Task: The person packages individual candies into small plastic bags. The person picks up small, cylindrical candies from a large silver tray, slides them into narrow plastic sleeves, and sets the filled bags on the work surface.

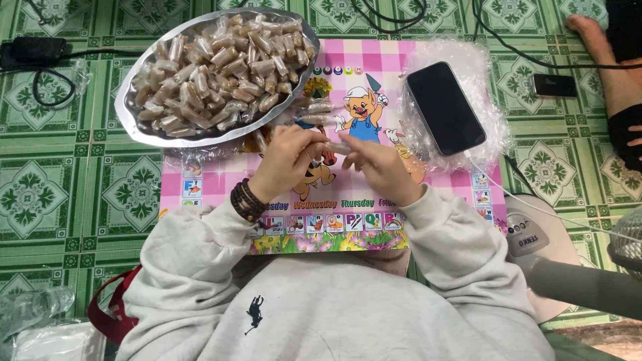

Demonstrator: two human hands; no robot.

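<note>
Over a pink checked cartoon mat (401, 67), my left hand (289, 155) and my right hand (376, 167) meet and pinch the two ends of one small clear-wrapped candy (333, 145). A dark bead bracelet sits on my left wrist. Just beyond my left hand stands a silver oval tray (130, 120) heaped with many wrapped brown candies (221, 63). A couple of wrapped pieces (317, 108) lie on the mat next to the tray.
A black phone (445, 107) rests on a pile of clear wrappers (485, 130) at the right, with a white cable running from it. Black cables and an adapter (33, 50) lie on the green patterned floor. Another person's foot (592, 33) is at top right. A white fan base (535, 234) is at right.
</note>
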